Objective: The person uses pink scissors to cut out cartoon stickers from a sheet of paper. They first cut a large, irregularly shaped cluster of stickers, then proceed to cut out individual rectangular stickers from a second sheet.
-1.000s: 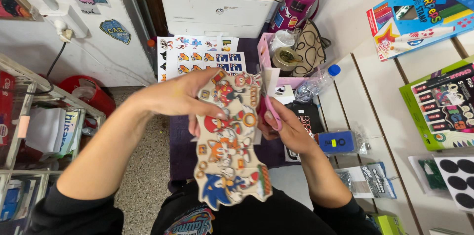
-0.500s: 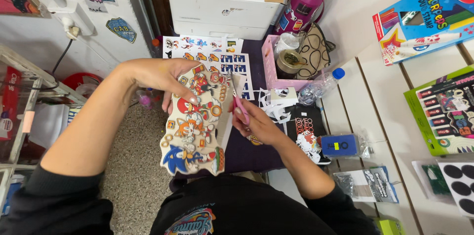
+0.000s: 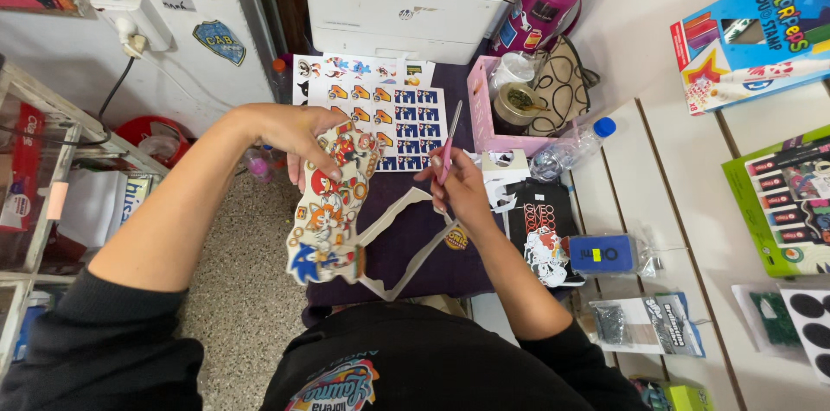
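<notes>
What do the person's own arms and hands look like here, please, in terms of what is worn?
Both arms wear black sleeves pushed up towards the elbows, leaving the forearms bare. The left hand and right hand are bare: no gloves, and no watch or ring that I can make out.

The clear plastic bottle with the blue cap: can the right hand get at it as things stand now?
Probably not at once: the right hand holds pink scissors. The bottle lies beside it with nothing between.
</notes>
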